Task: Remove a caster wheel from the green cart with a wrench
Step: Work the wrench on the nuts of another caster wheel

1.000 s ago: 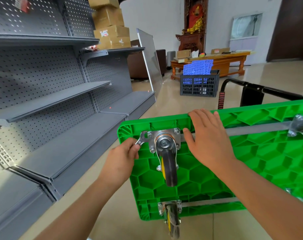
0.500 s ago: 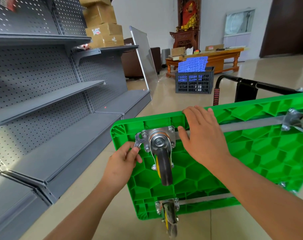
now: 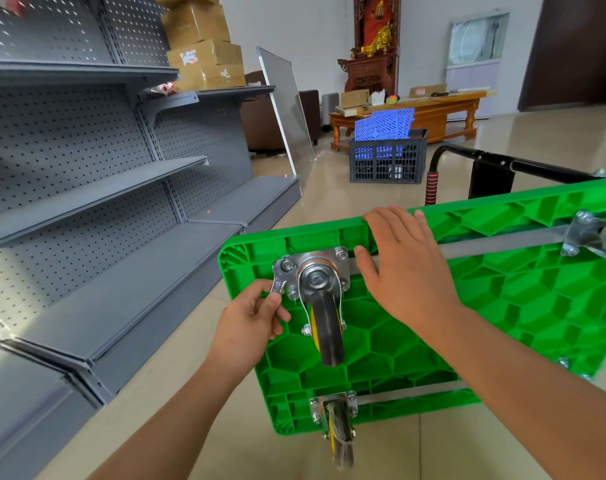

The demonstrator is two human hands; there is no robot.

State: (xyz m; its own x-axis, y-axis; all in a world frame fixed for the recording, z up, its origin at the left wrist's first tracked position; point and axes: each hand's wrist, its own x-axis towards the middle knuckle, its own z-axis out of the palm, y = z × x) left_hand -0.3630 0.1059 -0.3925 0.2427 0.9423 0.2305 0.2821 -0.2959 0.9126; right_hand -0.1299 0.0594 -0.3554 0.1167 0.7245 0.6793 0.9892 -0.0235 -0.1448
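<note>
The green cart point(image 3: 502, 306) lies tipped up with its ribbed underside facing me. A caster wheel point(image 3: 324, 313) with a silver mounting plate and a grey-and-yellow wheel is bolted near its upper left corner. A small silver wrench point(image 3: 280, 279) sits on the plate's upper left bolt, its handle pointing down. My left hand point(image 3: 249, 317) pinches that handle. My right hand point(image 3: 403, 268) lies flat on the cart just right of the plate, fingers reaching the top edge.
Two more casters show: one point(image 3: 338, 427) at the cart's lower edge, another point(image 3: 592, 237) at the right. The black cart handle point(image 3: 485, 161) lies behind. Grey metal shelving point(image 3: 104, 209) runs along the left. A dark crate point(image 3: 388, 161) with blue panels stands on the tiled floor.
The wrench handle has swung downward, from pointing up-left to pointing down, with my left hand following it lower. My right hand stays flat on the cart.
</note>
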